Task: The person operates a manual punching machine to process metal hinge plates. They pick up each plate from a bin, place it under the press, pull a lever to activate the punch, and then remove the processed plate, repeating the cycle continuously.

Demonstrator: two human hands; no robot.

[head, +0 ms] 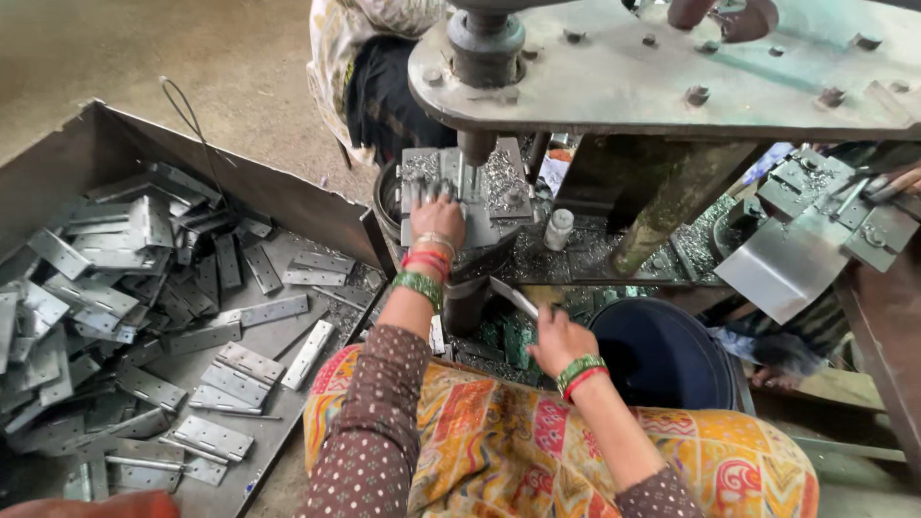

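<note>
Press: A heavy grey steel press plate, bolted and scuffed, fills the top of my view, its dark ram hanging straight down over the work bed.
Bin: At my left a large sheet-metal tray holds a loose heap of flat, dull silver hinge leaves, rectangular with punched holes, piled thickest toward its far left corner.
Bucket: A dark blue round bucket stands just beside my right wrist, near the press column.
Lap: Bright orange and yellow patterned cloth covers my knees at the lower edge of the view.
Left arm: My arm in a brown dotted sleeve reaches forward and up, green and red bangles at the wrist.
Left hand: My left hand lies palm down, fingers spread flat, pressing on a grey metal piece on the press bed, directly under the ram; it grips nothing.
Right hand: My right hand is low and close to my lap, fingers curled round a thin flat silver hinge leaf that slants up and left from my knuckles toward the bed.
Swarf: Glittering metal chips lie along the bed's right edge.
Bottle: A small white bottle stands upright right of the bed.
Co-worker: Another person's hand shows at the right edge.
</note>
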